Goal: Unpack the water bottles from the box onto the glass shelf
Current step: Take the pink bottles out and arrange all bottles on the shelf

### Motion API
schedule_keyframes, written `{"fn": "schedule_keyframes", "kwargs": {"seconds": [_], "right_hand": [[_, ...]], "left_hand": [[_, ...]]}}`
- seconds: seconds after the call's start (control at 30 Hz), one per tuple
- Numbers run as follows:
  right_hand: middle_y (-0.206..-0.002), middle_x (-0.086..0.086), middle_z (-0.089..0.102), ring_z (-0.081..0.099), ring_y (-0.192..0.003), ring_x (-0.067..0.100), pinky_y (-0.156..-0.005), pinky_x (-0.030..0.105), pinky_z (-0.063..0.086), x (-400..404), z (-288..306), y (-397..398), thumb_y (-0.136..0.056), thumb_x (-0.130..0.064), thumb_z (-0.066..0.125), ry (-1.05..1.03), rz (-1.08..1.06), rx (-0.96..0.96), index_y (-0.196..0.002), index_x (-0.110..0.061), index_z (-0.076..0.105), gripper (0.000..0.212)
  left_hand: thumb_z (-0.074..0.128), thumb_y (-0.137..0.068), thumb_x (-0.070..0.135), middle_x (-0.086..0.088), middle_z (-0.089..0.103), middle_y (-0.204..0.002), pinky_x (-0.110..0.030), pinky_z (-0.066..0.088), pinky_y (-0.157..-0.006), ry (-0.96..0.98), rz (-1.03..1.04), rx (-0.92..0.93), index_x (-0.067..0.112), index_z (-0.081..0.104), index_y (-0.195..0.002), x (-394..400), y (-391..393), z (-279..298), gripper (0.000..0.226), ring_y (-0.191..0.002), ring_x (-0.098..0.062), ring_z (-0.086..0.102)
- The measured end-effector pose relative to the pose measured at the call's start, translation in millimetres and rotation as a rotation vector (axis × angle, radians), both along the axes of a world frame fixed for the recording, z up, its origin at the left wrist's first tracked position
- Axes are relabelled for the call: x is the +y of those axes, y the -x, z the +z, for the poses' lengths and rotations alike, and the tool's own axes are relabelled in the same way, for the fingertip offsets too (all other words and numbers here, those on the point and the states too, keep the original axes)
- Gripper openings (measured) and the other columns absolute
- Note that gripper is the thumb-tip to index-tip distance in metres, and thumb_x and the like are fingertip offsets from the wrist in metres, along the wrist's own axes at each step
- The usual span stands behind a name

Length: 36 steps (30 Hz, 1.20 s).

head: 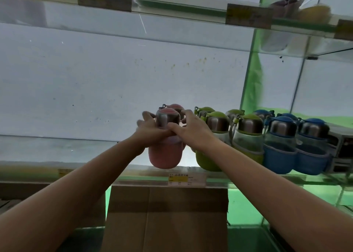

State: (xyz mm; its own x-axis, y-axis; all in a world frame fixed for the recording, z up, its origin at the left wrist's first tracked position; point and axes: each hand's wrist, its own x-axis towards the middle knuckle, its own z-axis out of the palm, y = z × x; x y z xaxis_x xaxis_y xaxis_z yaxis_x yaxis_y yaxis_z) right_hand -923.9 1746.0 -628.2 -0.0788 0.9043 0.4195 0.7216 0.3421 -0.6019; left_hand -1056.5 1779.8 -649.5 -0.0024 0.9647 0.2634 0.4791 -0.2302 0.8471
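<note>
Bottles [165, 152] shelved: two pink, four green, four blue.

There is one camera, worn on the person's head. It looks forward and a bit up at the glass shelf [133, 172], from close by. Both arms reach out from the bottom corners. The box [166, 213] sits low in the middle.

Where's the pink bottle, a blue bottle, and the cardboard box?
pink bottle [165, 156]: head view, on its pink sleeve.
blue bottle [279, 160]: head view, on its blue sleeve.
cardboard box [166, 219]: head view, on its front.
</note>
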Motion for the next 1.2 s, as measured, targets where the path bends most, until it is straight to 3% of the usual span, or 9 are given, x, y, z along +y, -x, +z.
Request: {"fn": "schedule_keyframes", "kwargs": {"seconds": [0.13,0.23,0.33,0.47,0.6,0.73,0.87,1.07,1.2], "right_hand": [[-0.130,0.007,0.052,0.049,-0.120,0.022,-0.085,0.026,0.033,-17,7,-16,-0.090,-0.039,0.055,-0.039,-0.007,-0.017,-0.136,-0.014,0.038,0.055],[-0.128,0.007,0.055,0.051,-0.116,0.023,-0.091,0.032,0.041,-30,9,-31,-0.090,-0.041,0.054,-0.061,0.000,0.007,-0.136,-0.014,0.038,0.055],[-0.128,0.006,0.056,0.050,-0.112,0.019,-0.085,0.027,0.036,-46,8,-49,-0.091,-0.042,0.053,-0.081,-0.009,0.015,-0.137,-0.015,0.038,0.055],[-0.126,0.005,0.055,0.051,-0.108,0.018,-0.088,0.031,0.041,-68,2,-87,-0.091,-0.040,0.053,-0.094,-0.014,0.045,-0.132,-0.017,0.041,0.048],[-0.119,0.002,0.059,0.057,-0.107,0.021,-0.094,0.043,0.048,-94,-12,-145,-0.090,-0.040,0.055,-0.082,-0.096,0.114,-0.131,-0.019,0.043,0.047],[-0.110,0.002,0.060,0.058,-0.106,0.021,-0.096,0.043,0.047,-120,-43,-212,-0.089,-0.038,0.057,-0.041,-0.201,0.136,-0.132,-0.016,0.044,0.049],[-0.116,0.005,0.060,0.058,-0.107,0.024,-0.095,0.045,0.048,-148,-89,-281,-0.088,-0.037,0.059,0.042,-0.322,0.140,-0.133,-0.017,0.043,0.052],[-0.120,0.001,0.057,0.058,-0.103,0.020,-0.089,0.033,0.046,-195,-162,-383,-0.089,-0.040,0.057,0.231,-0.476,0.138,-0.134,-0.022,0.040,0.051],[-0.114,-0.001,0.059,0.057,-0.104,0.019,-0.093,0.042,0.050,-218,-212,-436,-0.089,-0.040,0.057,0.326,-0.551,0.136,-0.130,-0.020,0.043,0.048]], "left_hand": [[0.083,-0.061,0.043,-0.007,0.030,-0.116,-0.043,0.038,-0.102,-0.222,0.151,0.093,0.014,0.032,-0.122,-21,-13,16,0.085,-0.123,-0.025,0.031],[0.082,-0.062,0.042,-0.003,0.028,-0.110,-0.046,0.039,-0.103,-0.259,0.156,0.093,0.013,0.035,-0.118,-39,-25,23,0.079,-0.118,-0.022,0.032],[0.081,-0.065,0.040,-0.002,0.029,-0.109,-0.041,0.040,-0.100,-0.307,0.158,0.093,0.013,0.037,-0.116,-56,-42,26,0.073,-0.109,-0.017,0.032],[0.081,-0.068,0.035,-0.007,0.042,-0.112,-0.039,0.046,-0.094,-0.308,0.035,0.061,0.011,0.039,-0.115,-76,-75,21,0.067,-0.110,-0.021,0.044],[0.077,-0.074,0.017,-0.011,0.052,-0.115,-0.039,0.051,-0.093,-0.190,-0.200,-0.137,0.009,0.041,-0.119,-94,-131,2,0.058,-0.108,-0.025,0.056],[0.076,-0.075,0.010,-0.014,0.057,-0.107,-0.043,0.052,-0.091,-0.111,-0.349,-0.185,0.011,0.044,-0.111,-110,-204,-31,0.048,-0.098,-0.025,0.060],[0.075,-0.076,0.011,-0.007,0.054,-0.099,-0.046,0.050,-0.090,0.006,-0.473,-0.201,0.014,0.043,-0.108,-124,-276,-72,0.045,-0.089,-0.022,0.057],[0.073,-0.077,0.011,-0.004,0.054,-0.094,-0.033,0.050,-0.077,0.166,-0.625,-0.138,0.014,0.044,-0.108,-154,-383,-147,0.043,-0.077,-0.016,0.055],[0.073,-0.077,0.017,-0.002,0.056,-0.092,-0.036,0.050,-0.084,0.292,-0.687,-0.090,0.015,0.046,-0.109,-170,-446,-203,0.042,-0.087,-0.018,0.056]]}}
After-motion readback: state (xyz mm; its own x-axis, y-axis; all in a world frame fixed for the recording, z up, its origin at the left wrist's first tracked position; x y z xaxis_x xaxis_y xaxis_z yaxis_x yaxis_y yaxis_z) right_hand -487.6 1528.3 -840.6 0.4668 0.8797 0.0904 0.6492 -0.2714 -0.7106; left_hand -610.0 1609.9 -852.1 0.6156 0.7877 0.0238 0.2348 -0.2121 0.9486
